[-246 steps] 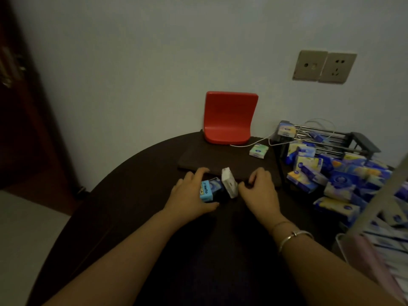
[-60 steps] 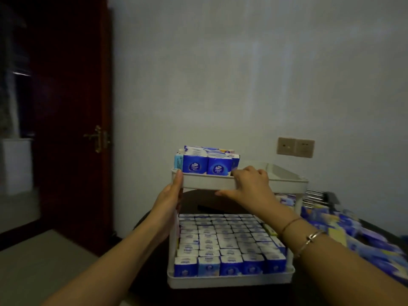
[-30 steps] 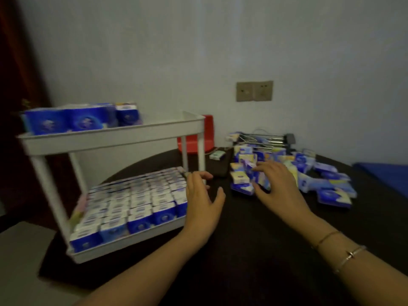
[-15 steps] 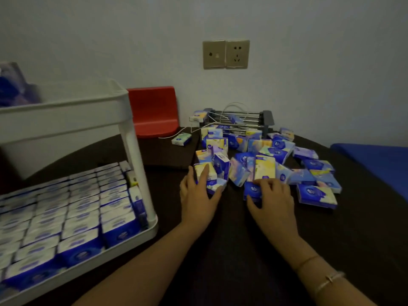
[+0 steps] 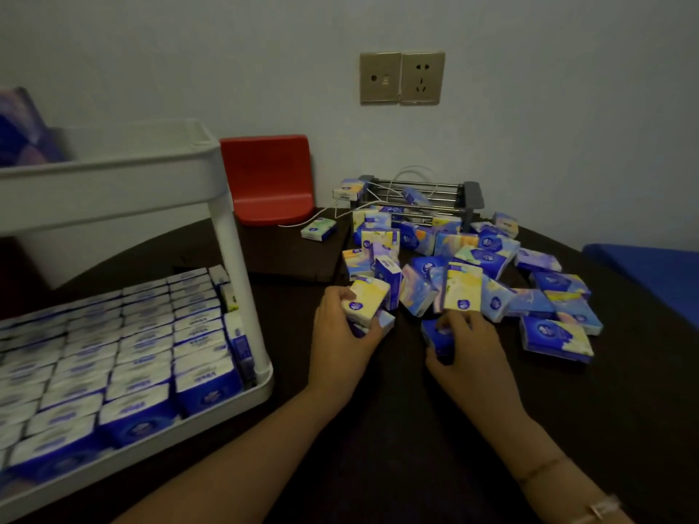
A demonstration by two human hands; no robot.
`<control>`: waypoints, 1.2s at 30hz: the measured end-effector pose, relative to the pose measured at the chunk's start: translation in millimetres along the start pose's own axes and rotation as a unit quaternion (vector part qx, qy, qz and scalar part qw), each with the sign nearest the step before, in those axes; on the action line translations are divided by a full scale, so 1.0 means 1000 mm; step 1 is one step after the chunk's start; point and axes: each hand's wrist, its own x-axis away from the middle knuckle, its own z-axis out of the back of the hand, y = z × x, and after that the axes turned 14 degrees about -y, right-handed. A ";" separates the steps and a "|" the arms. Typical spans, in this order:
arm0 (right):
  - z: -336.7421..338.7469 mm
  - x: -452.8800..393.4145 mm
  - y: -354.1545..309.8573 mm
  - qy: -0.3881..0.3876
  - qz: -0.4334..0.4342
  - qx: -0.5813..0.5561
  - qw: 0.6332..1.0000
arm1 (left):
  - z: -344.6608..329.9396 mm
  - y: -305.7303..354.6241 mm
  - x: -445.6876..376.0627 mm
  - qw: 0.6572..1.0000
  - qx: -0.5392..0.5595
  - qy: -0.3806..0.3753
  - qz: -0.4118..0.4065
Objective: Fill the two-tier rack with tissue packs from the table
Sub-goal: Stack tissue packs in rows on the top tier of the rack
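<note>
Left hand (image 5: 342,334) grips a yellow pack (image 5: 365,302) at the pile (image 5: 472,266) edge, long axis tilted up-right. Right hand (image 5: 467,349) curls round a blue pack (image 5: 435,336) on the counter (image 5: 397,429). Rack (image 5: 223,228) left, bottom tier full.
</note>
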 end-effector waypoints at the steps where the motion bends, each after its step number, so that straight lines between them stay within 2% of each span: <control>1: 0.002 0.002 -0.001 0.007 0.003 -0.052 0.999 | 0.003 0.002 0.004 1.000 0.018 -0.012 -0.002; 4: 0.010 0.009 -0.007 0.034 0.022 -0.216 0.976 | 0.014 0.009 0.020 0.999 0.022 -0.044 -0.011; 7: 0.024 0.016 -0.022 0.047 0.029 -0.348 0.936 | 0.034 0.025 0.030 0.996 0.020 -0.089 -0.017; 10: 0.046 0.019 -0.051 0.050 0.065 -0.422 0.903 | 0.064 0.054 0.036 0.993 0.016 -0.113 -0.041; 15: 0.087 0.021 -0.118 0.001 0.175 -0.418 0.892 | 0.123 0.113 0.040 0.992 -0.014 -0.037 -0.122; 19: 0.132 0.019 -0.172 -0.033 0.190 -0.514 0.836 | 0.175 0.157 0.041 0.983 -0.076 0.020 -0.166; 22: 0.161 0.018 -0.210 -0.065 0.211 -0.541 0.812 | 0.212 0.184 0.042 0.973 -0.115 0.053 -0.195; 24: 0.177 0.015 -0.234 -0.066 0.216 -0.528 0.818 | 0.234 0.197 0.042 0.964 -0.151 0.075 -0.204; 30: 0.205 -0.006 -0.298 -0.100 0.218 -0.421 0.874 | 0.293 0.209 0.042 0.951 -0.217 0.107 -0.194; 33: 0.199 -0.024 -0.322 -0.118 0.226 -0.364 0.896 | 0.328 0.200 0.042 0.953 -0.248 0.069 -0.160; 36: 0.190 -0.043 -0.338 -0.164 0.241 -0.289 0.912 | 0.381 0.189 0.033 0.946 -0.320 -0.005 -0.043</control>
